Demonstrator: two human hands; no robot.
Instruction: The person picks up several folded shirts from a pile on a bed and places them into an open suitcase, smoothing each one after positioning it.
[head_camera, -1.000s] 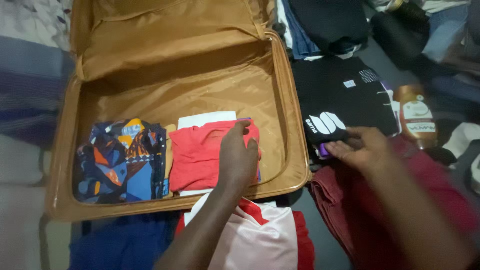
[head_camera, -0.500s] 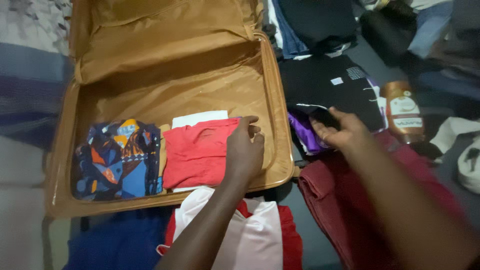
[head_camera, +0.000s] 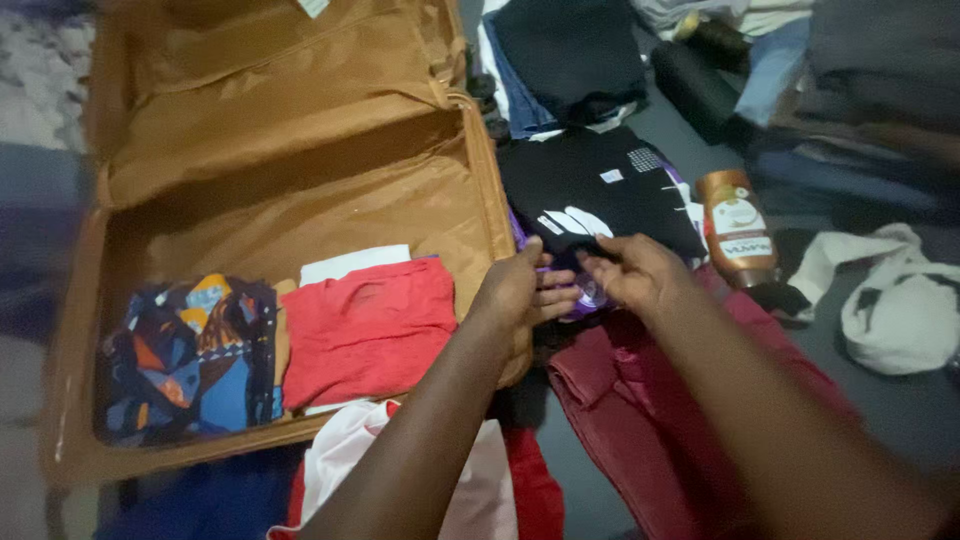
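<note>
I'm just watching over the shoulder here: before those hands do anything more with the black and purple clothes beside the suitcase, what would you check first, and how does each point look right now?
1. Both hands at the clothes: ok. The left hand and right hand meet at the purple garment under the black folded shirt.
2. Firm grasp on the purple garment: cannot tell; the fingers hide it.
3. Suitcase open: ok, lid laid back.
4. Room inside: ok. Bare lining lies behind the red folded garment and the patterned blue garment.
5. Brown bottle clear of the hands: ok, it lies beside the black shirt, apart from them.
</note>
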